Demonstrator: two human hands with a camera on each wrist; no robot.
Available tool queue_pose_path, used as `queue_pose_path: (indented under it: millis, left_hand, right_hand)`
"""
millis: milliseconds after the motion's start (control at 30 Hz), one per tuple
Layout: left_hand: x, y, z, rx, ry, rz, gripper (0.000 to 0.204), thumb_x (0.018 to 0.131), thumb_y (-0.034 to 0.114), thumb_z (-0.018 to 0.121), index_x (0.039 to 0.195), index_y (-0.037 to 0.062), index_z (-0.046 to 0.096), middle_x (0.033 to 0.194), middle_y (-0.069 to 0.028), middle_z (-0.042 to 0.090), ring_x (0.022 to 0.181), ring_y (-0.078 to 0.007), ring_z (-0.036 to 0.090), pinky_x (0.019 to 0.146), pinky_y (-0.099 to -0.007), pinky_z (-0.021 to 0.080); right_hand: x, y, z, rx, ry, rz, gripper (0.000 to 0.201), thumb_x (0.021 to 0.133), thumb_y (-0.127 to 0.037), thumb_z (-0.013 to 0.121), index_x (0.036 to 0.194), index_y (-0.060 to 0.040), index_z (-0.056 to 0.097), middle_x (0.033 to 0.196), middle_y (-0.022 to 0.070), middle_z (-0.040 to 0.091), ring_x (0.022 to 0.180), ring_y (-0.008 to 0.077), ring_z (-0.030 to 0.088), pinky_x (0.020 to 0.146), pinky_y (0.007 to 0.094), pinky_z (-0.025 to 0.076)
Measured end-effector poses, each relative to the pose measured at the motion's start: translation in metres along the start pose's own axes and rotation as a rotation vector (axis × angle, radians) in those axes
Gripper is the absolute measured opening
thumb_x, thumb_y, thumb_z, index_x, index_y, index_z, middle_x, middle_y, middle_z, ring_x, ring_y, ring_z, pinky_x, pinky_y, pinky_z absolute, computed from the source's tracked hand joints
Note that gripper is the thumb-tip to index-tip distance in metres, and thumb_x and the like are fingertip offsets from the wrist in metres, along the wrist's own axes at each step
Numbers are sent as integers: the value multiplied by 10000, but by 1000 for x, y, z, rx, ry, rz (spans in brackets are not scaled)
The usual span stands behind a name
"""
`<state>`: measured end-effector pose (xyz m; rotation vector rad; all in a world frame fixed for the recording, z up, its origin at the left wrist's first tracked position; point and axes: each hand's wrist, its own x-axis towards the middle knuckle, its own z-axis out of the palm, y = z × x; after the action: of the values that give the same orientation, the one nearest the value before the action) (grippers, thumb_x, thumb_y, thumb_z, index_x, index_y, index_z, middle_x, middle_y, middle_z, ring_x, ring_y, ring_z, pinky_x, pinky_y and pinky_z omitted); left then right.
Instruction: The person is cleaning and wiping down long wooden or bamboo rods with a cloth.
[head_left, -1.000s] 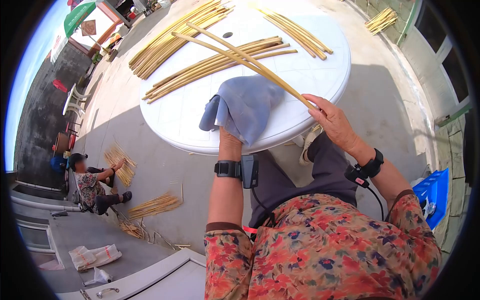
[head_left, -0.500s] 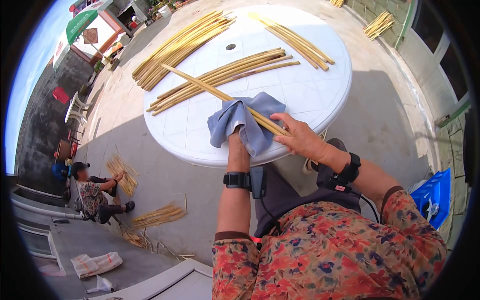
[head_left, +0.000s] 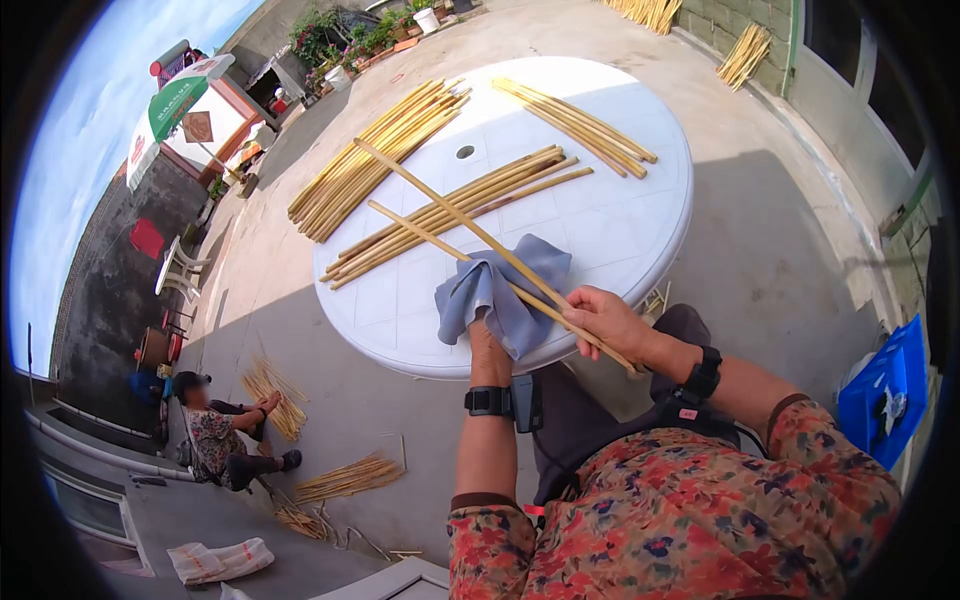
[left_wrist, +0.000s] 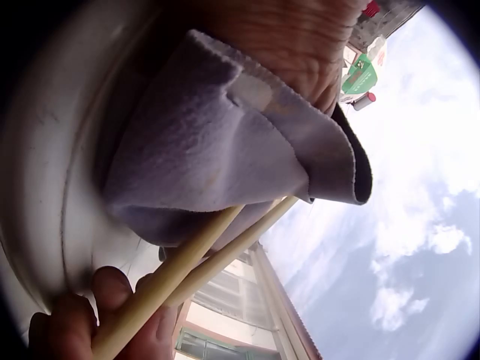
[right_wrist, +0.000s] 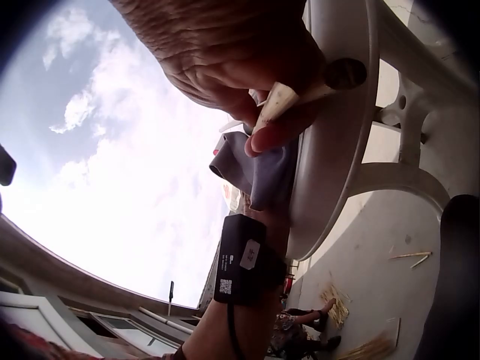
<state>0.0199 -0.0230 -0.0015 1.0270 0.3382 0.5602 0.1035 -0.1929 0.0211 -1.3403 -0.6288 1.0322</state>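
Two long yellow-brown sticks, the longer stick and a second stick, slant over the table with their far ends apart. My right hand pinches them near their close ends; the right wrist view shows a pale cut stick end between finger and thumb. A blue-grey cloth drapes over my left hand, whose fingers are hidden in its folds. In the left wrist view both sticks run up to the bunched cloth, which the left hand grips.
A round white table carries a large stick bundle, a middle row of sticks and a right-hand group of sticks. Another person sits at left beside stick piles. A blue crate stands at right.
Both sticks were above the cloth, then close together against it; now their far ends are spread. The right hand moved left toward the cloth. The head view has tilted upward.
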Motion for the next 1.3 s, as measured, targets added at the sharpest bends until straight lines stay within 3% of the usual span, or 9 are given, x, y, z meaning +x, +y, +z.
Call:
queue_pose_path:
  millis: [167,233,333,433,633,833,1033,1167,1300]
  left_hand:
    - [-4,9,17,-175,72,-93,417,873,349,502,1147,43,432,1079,-69,511,941,-178,526,803,-296,470]
    - [-6,8,28,-190,125,-154,411,903,380,408,1164,64,427,1114,-80,499,995,-201,511,855,-305,438]
    - [7,2,34,-150,147,-143,343,915,349,383,1102,71,452,1063,-92,521,922,-208,543,793,-309,472]
    - [16,-1,38,-225,139,-71,296,911,316,405,1006,41,461,940,-106,529,804,-217,571,657,-326,516]
    - [25,17,29,-112,164,-116,490,925,383,167,1146,-5,367,1063,-198,504,891,-332,566,773,-417,506]
    - [24,8,24,-305,9,-103,447,926,374,237,1167,33,397,1095,-145,511,951,-297,549,819,-389,485]
    - [31,43,-31,165,325,108,419,900,377,399,1134,33,447,1061,-83,537,937,-222,538,809,-315,472]
    - [27,41,-78,211,266,124,416,893,350,423,1132,10,448,1089,-86,525,969,-217,520,834,-311,457]
    - [24,36,-127,9,227,128,283,871,216,490,1070,15,492,993,-86,552,867,-207,551,761,-295,491]
  right_hand:
    - [-1,7,5,-136,113,-96,225,882,-204,478,982,-3,453,673,49,515,561,114,567,478,269,456]
    - [0,14,9,-505,167,-222,232,881,-216,462,978,-7,433,708,124,544,633,254,588,580,376,449]
    - [-7,13,10,-706,199,-339,246,887,-239,439,963,-7,413,756,204,550,714,389,549,629,443,426]
    - [-20,8,0,-776,188,-241,242,892,-250,433,951,-18,402,776,244,543,734,437,515,623,456,419]
    - [-93,27,-44,-829,138,-146,212,889,-239,447,959,-42,414,737,206,540,699,402,533,602,441,418]
    - [-171,49,-78,-824,211,-29,230,886,-263,453,975,-51,442,723,164,529,660,357,536,579,388,419]
    - [-255,90,-136,-896,319,72,260,877,-291,461,988,-59,492,722,119,501,643,260,518,613,324,421]
    - [-247,76,-117,-831,386,244,259,858,-284,507,983,-57,504,715,89,509,637,211,509,622,304,419]
    - [-223,78,-109,-830,382,187,245,832,-237,563,987,-55,512,725,77,531,654,175,522,618,284,418]
